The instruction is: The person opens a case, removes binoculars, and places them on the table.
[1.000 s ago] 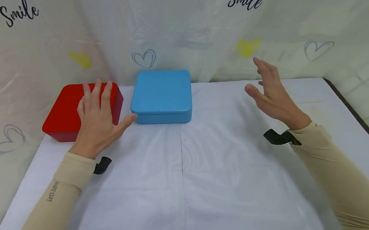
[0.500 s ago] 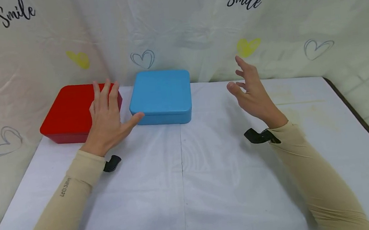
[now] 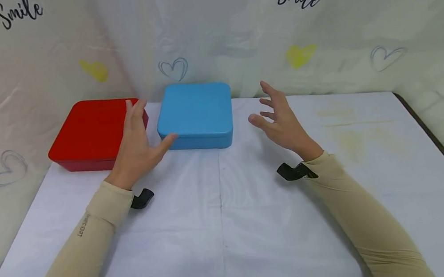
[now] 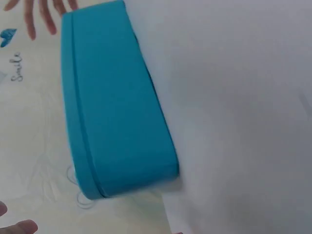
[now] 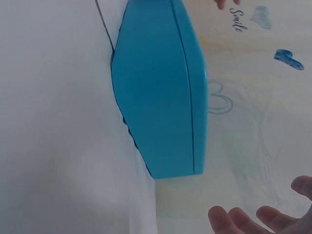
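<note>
A blue box (image 3: 195, 110) with a rounded lid sits closed at the back of the white table, between the two hands. My left hand (image 3: 136, 144) is to its left with fingers extended, its thumb overlapping the box's front left edge in the head view. My right hand (image 3: 283, 126) hovers to the right of the box, fingers spread and a gap between them. Both wrist views show the blue box's side (image 4: 117, 107) standing on the cloth. Fingertips (image 5: 224, 219) of the right hand show low in the right wrist view.
A closed red box (image 3: 85, 134) lies left of the blue one, partly behind the left hand. White cloth covers the table (image 3: 222, 227). A printed curtain (image 3: 235, 30) hangs right behind the boxes. The table's dark right edge (image 3: 440, 148) runs along the right side.
The right hand has moved left, closer to the blue box. The left hand has shifted right, away from the red box, and turned its palm more inward. Both boxes stay put.
</note>
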`<move>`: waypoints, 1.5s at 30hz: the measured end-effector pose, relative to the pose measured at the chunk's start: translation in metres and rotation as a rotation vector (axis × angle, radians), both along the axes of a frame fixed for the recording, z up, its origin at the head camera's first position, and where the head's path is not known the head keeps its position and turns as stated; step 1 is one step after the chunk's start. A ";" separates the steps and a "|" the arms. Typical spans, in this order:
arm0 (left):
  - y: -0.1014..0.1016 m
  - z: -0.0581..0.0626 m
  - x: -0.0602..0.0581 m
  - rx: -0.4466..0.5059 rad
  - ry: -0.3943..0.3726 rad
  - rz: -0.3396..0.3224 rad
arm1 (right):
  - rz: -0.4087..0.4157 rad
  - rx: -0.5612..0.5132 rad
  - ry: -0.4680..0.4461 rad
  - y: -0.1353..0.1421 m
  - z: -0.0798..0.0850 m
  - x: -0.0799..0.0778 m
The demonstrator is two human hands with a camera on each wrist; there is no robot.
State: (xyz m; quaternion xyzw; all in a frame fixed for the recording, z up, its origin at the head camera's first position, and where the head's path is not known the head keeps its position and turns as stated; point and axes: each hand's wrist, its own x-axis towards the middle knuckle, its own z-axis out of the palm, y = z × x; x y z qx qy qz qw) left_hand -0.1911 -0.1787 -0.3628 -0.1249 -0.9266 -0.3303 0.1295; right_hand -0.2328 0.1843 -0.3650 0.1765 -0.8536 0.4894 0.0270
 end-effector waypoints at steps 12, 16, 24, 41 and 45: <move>0.016 -0.012 -0.002 0.086 -0.159 0.013 | 0.071 -0.009 -0.090 -0.030 -0.010 0.001; 0.015 -0.014 -0.003 0.150 -0.194 0.013 | 0.074 -0.013 -0.111 -0.035 -0.012 0.002; 0.009 -0.025 -0.009 0.274 -0.279 -0.013 | 0.092 -0.022 -0.185 -0.043 -0.017 0.002; 0.004 -0.037 -0.013 0.313 -0.365 0.004 | 0.087 -0.085 -0.300 -0.050 -0.036 0.009; 0.004 -0.036 -0.011 0.291 -0.343 0.003 | 0.072 -0.084 -0.291 -0.050 -0.036 0.009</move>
